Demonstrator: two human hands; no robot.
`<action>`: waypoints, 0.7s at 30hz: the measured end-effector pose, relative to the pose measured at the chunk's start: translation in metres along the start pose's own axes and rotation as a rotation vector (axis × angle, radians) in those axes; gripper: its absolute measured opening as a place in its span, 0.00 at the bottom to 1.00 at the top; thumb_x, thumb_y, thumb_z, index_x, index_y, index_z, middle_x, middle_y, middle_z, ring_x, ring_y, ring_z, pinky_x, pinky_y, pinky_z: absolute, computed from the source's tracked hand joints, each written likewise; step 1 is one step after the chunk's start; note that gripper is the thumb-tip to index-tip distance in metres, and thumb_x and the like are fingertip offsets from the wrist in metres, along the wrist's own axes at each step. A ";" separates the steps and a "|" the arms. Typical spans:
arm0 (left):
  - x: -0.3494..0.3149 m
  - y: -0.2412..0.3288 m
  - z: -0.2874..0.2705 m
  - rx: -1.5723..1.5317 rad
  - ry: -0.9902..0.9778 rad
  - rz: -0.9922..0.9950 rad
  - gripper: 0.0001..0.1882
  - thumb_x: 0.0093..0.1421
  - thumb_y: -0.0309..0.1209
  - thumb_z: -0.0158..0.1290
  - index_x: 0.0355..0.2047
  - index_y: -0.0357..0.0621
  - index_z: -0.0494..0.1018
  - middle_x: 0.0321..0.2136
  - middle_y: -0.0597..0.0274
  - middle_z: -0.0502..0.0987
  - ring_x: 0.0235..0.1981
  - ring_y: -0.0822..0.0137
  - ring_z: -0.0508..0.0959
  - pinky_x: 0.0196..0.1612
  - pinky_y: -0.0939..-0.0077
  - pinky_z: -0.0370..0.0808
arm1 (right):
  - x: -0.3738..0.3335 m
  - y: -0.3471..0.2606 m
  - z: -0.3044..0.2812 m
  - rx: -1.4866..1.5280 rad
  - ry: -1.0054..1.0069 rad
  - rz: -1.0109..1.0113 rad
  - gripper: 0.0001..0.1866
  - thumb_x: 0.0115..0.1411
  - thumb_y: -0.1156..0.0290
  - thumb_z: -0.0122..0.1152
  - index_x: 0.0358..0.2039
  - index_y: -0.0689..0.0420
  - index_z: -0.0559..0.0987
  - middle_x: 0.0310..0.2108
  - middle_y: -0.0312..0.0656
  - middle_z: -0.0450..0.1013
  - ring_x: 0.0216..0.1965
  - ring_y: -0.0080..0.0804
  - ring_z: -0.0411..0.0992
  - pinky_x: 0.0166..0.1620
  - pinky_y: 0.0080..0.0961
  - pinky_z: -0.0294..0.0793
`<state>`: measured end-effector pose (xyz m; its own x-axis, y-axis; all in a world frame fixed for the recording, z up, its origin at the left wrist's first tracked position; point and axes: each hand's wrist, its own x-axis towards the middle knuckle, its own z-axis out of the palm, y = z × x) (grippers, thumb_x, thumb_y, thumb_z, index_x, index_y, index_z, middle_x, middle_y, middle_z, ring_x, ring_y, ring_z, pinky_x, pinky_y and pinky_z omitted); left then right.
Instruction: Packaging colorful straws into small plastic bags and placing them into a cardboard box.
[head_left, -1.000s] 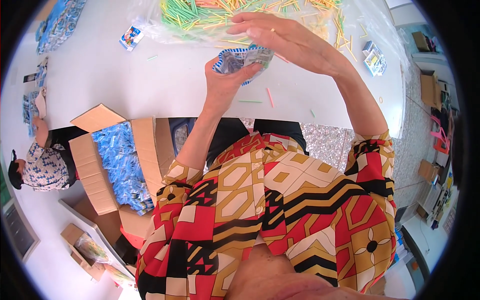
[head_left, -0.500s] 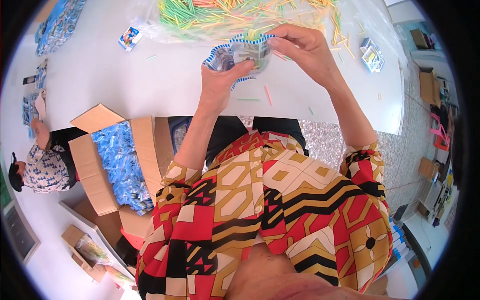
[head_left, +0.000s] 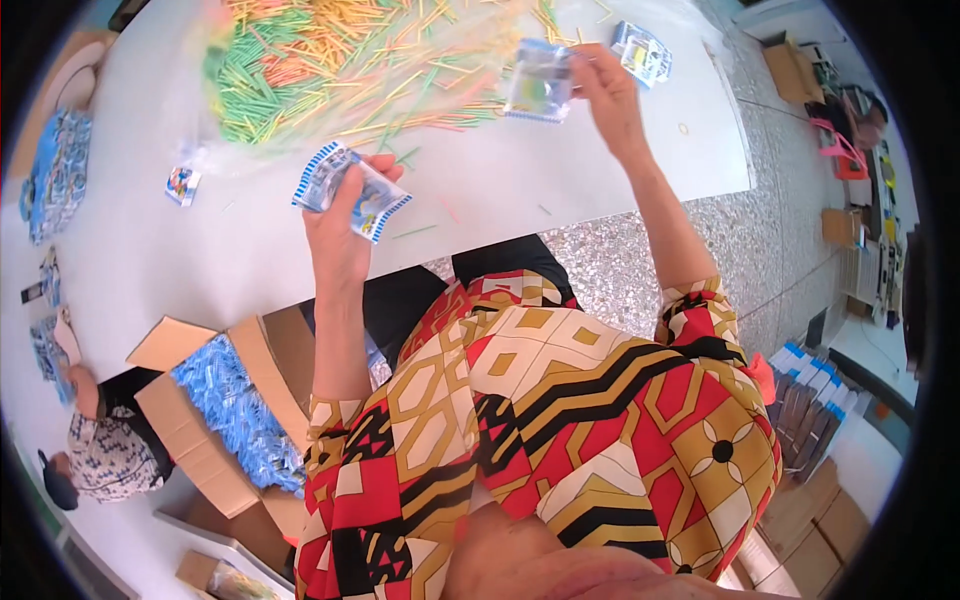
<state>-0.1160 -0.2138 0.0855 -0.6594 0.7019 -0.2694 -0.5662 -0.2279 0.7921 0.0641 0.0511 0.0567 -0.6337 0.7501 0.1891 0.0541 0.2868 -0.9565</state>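
Observation:
My left hand (head_left: 340,240) is closed around small blue-and-white plastic packets (head_left: 326,178) with striped edges, the thumb pressed across them over the near part of the table. Out to the right, my right hand (head_left: 612,105) pinches one partly see-through packet (head_left: 538,84) by its side, raised above the table. Something greenish shows inside that packet. Between and beyond the hands lies a large heap of thin green, yellow and pink sticks (head_left: 300,70) on clear plastic. A few loose sticks (head_left: 415,231) lie near my left hand.
Blue-and-white packets (head_left: 642,54) lie at the table's right, and a small printed packet (head_left: 182,186) at the left. An open cardboard box (head_left: 190,440) of blue packets stands at my left. Another person (head_left: 110,455) sits at the far left, near more packets (head_left: 60,170).
My hands have drawn apart: the right carries one packet off to the right, while the left keeps the others, lower and further left. The head view has shifted and turned.

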 end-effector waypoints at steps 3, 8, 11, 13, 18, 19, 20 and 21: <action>-0.001 -0.003 0.000 -0.002 -0.076 -0.013 0.11 0.59 0.25 0.50 0.41 0.35 0.69 0.33 0.50 0.77 0.35 0.59 0.79 0.39 0.67 0.76 | 0.009 0.023 -0.049 0.111 0.137 0.042 0.09 0.63 0.67 0.49 0.41 0.54 0.74 0.29 0.30 0.74 0.32 0.15 0.70 0.37 0.18 0.71; -0.003 -0.004 0.011 0.079 -0.091 -0.031 0.13 0.58 0.25 0.49 0.43 0.33 0.68 0.33 0.51 0.77 0.35 0.60 0.79 0.39 0.68 0.76 | 0.029 0.087 -0.122 -0.181 0.247 0.096 0.09 0.62 0.66 0.51 0.39 0.54 0.75 0.28 0.29 0.72 0.29 0.15 0.67 0.33 0.18 0.68; -0.002 -0.006 0.009 0.105 -0.070 -0.022 0.14 0.57 0.23 0.51 0.43 0.32 0.69 0.32 0.51 0.78 0.34 0.62 0.79 0.38 0.70 0.76 | 0.036 0.095 -0.147 -0.459 0.297 0.098 0.12 0.60 0.63 0.53 0.39 0.55 0.76 0.28 0.31 0.73 0.28 0.18 0.68 0.30 0.19 0.68; -0.001 -0.005 0.009 0.098 -0.061 -0.045 0.13 0.55 0.22 0.53 0.41 0.31 0.70 0.31 0.51 0.78 0.32 0.63 0.79 0.37 0.72 0.77 | 0.042 0.095 -0.149 -0.868 0.400 -0.040 0.15 0.59 0.63 0.55 0.44 0.55 0.76 0.32 0.37 0.74 0.28 0.23 0.69 0.32 0.23 0.70; 0.000 -0.004 0.012 0.135 -0.059 -0.001 0.10 0.54 0.23 0.55 0.36 0.31 0.73 0.29 0.52 0.79 0.30 0.67 0.79 0.36 0.74 0.77 | 0.037 0.028 -0.074 -0.758 0.274 -0.256 0.18 0.57 0.66 0.58 0.47 0.55 0.73 0.38 0.40 0.72 0.32 0.25 0.70 0.37 0.24 0.71; -0.001 -0.003 0.011 0.163 -0.052 0.027 0.09 0.53 0.24 0.56 0.34 0.31 0.74 0.29 0.53 0.79 0.29 0.68 0.79 0.36 0.75 0.77 | 0.038 0.016 -0.043 -0.599 0.149 -0.245 0.17 0.58 0.67 0.57 0.47 0.55 0.73 0.38 0.39 0.73 0.34 0.24 0.71 0.37 0.24 0.71; -0.003 -0.002 0.010 0.160 -0.047 0.031 0.09 0.53 0.24 0.56 0.34 0.31 0.74 0.29 0.53 0.79 0.29 0.68 0.79 0.36 0.75 0.77 | 0.033 0.001 -0.015 -0.506 -0.001 -0.210 0.16 0.58 0.67 0.57 0.46 0.55 0.73 0.37 0.37 0.73 0.35 0.23 0.71 0.37 0.22 0.71; -0.005 -0.002 0.009 0.175 -0.052 0.046 0.09 0.53 0.24 0.57 0.34 0.32 0.74 0.29 0.52 0.79 0.29 0.66 0.80 0.35 0.73 0.77 | 0.025 -0.017 0.013 -0.417 -0.146 -0.172 0.15 0.58 0.68 0.56 0.46 0.54 0.73 0.37 0.36 0.74 0.36 0.22 0.71 0.36 0.20 0.71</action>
<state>-0.1075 -0.2106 0.0898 -0.6532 0.7287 -0.2056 -0.4385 -0.1427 0.8873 0.0374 0.0573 0.0751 -0.7608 0.5876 0.2753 0.2249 0.6367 -0.7376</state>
